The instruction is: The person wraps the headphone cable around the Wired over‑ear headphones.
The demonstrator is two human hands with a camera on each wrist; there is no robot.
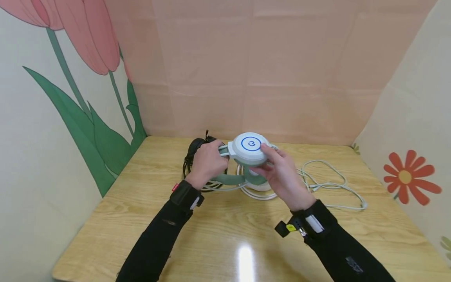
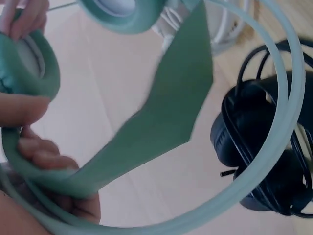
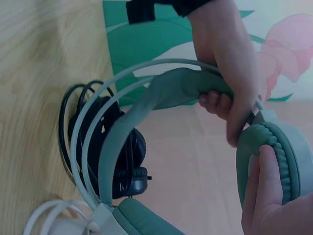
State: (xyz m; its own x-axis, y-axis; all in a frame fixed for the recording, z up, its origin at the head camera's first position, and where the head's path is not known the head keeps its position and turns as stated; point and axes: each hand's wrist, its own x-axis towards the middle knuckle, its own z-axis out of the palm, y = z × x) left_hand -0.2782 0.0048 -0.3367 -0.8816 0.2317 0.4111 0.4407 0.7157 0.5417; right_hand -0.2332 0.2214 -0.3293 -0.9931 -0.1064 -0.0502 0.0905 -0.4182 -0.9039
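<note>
Both hands hold a pair of mint-green headphones [image 1: 246, 160] above the back of the table. My left hand [image 1: 208, 162] grips the headband next to one ear cup, fingers curled round the thin outer bands and the soft inner strap [image 2: 161, 112]. That same ear cup is pinched by my right hand [image 1: 285, 180], its thumb on the white outer face with a blue ring logo and its fingers on the green ear cushion [image 3: 264, 137]. The other ear cup [image 3: 142, 218] hangs lower, untouched by either hand.
Black headphones [image 1: 194, 150] wrapped in their cable lie behind the left hand. White headphones or a similar white item with coiled bands [image 1: 258, 196] lie under the green pair. A pale cable [image 1: 338, 186] loops across the wooden table [image 1: 218, 235] at right. Patterned walls stand around.
</note>
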